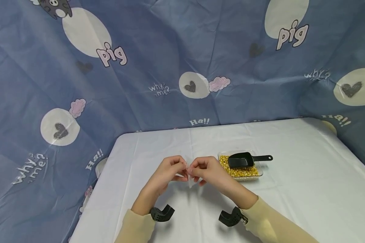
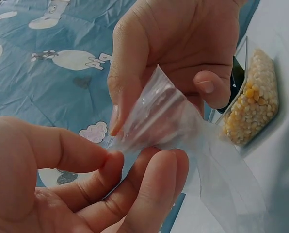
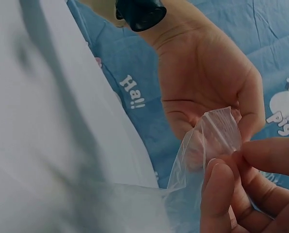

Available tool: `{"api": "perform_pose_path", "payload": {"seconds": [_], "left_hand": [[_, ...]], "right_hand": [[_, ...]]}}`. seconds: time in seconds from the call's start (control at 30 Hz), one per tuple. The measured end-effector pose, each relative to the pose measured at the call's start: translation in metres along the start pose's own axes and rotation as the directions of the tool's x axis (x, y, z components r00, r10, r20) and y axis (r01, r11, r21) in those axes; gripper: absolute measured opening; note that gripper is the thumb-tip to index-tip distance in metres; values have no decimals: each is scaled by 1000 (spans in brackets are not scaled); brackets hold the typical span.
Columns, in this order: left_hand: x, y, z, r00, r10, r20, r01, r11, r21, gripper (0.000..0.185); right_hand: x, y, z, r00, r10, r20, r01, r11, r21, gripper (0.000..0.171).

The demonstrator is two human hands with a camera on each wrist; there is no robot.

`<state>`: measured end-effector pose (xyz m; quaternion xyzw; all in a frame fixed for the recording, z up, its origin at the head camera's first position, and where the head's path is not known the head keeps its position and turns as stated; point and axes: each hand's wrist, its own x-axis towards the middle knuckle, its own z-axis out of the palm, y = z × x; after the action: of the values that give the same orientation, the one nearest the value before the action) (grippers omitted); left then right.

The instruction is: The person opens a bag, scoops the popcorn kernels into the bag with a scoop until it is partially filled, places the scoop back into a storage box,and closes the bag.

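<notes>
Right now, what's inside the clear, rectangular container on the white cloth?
The clear, rectangular container holds yellow and pale corn kernels. A black, straight-handled scoop lies on top; what its bowl covers underneath can't be seen.

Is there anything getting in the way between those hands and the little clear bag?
Nothing visible: the left hand and the right hand both pinch the clear bag directly. The black scoop and the corn are off to the right, not between them.
</notes>
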<state>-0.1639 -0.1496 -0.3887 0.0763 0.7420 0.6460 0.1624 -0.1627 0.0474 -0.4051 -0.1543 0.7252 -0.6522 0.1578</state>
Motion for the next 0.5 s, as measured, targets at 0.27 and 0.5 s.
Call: {"api": "perform_pose_path", "payload": {"seconds": [0.27,0.5], "left_hand": [[-5,-3,-1,1000,7,0,-7,1000,-17,14],[-4,0,-2,1000,6,13,-6,1000,-27,17]], "right_hand": [[-3,2,0,999,-2,-37,3,1000,11,7],[-2,-1,-1,999,-4,-34,3,1000,-9,10]]}}
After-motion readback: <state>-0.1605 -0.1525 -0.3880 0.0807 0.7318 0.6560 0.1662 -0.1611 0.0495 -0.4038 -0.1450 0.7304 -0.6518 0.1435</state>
